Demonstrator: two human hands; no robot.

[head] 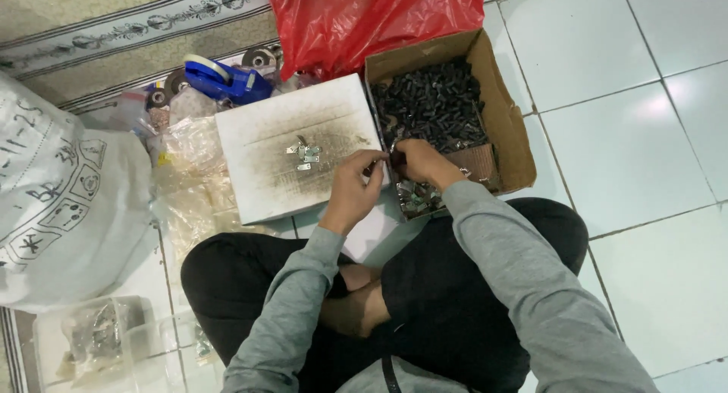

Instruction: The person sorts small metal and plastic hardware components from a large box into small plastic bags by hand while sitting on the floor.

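Your left hand [355, 187] and right hand [419, 162] meet at the white board's [258, 181] right edge, fingertips pinched together on 1 small dark part [383, 162] (too small to identify). Likely light, rigid metal, maybe slick: grip its edges. More fill the cardboard box [509, 128]; 1 cluster of silver clips [305, 154] sits on the board.

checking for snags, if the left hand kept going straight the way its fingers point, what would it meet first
The left hand points up and right, toward the right hand, so it would probably meet those fingers and the small dark part pinched between them first. Beyond lies the cardboard box; depth is unclear.
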